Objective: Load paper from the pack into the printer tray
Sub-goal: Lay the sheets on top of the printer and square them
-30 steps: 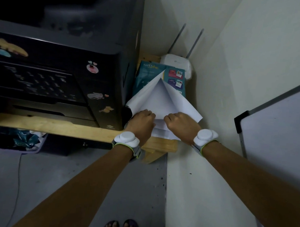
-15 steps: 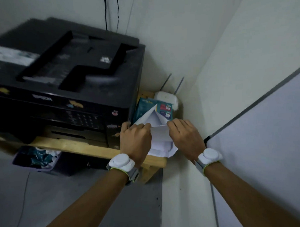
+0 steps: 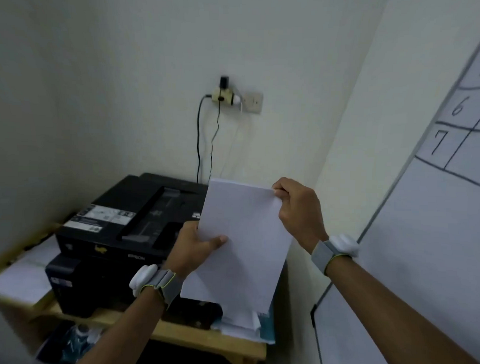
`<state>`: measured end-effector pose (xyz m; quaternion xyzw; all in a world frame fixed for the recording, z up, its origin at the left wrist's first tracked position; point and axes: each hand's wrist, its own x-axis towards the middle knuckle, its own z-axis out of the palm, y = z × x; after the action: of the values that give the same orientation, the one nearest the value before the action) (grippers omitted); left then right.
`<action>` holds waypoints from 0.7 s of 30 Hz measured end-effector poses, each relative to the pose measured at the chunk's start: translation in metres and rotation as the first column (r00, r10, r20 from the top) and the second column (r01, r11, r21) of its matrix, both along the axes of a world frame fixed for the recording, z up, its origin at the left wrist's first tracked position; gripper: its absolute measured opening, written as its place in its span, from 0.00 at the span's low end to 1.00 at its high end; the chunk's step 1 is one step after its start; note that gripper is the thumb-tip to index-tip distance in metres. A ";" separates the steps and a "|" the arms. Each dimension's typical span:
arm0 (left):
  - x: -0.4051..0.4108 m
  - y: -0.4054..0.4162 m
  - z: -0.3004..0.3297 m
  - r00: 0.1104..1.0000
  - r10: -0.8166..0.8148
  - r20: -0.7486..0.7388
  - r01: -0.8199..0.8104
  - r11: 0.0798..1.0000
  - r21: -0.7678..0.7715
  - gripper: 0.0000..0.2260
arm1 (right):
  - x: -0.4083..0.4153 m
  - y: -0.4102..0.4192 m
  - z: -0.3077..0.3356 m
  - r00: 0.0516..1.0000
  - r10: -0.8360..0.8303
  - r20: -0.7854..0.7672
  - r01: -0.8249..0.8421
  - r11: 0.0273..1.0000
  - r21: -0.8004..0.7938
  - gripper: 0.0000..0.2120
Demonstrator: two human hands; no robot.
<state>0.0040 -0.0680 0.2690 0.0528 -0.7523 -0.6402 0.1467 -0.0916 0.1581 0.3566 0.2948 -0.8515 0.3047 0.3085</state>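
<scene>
Head view: a sheaf of white paper [image 3: 245, 244] is held upright in the air, in front of the black printer [image 3: 128, 232] and above the opened pack [image 3: 258, 324] on the wooden table [image 3: 200, 341]. Its left edge is gripped by the left hand [image 3: 194, 248], thumb laid across the front. Its top right corner is pinched by the raised right hand [image 3: 297, 211], fingers curled.

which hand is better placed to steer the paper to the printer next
Left, probably. The left hand grips the paper on the edge nearest the printer, thumb across the front. The right hand pinches the top corner on the side away from the printer, by the whiteboard.
</scene>
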 end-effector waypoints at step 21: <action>-0.062 -0.341 0.065 0.952 0.299 -0.059 -0.298 0.954 0.035 0.11 | -0.056 -0.364 -0.016 0.520 0.563 0.642 0.012 0.747 -0.664 0.12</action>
<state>-0.0575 -0.4091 0.3340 0.1475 -0.7223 -0.6217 0.2648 -0.1472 -0.2064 0.3409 0.1473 -0.6896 0.7020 -0.0998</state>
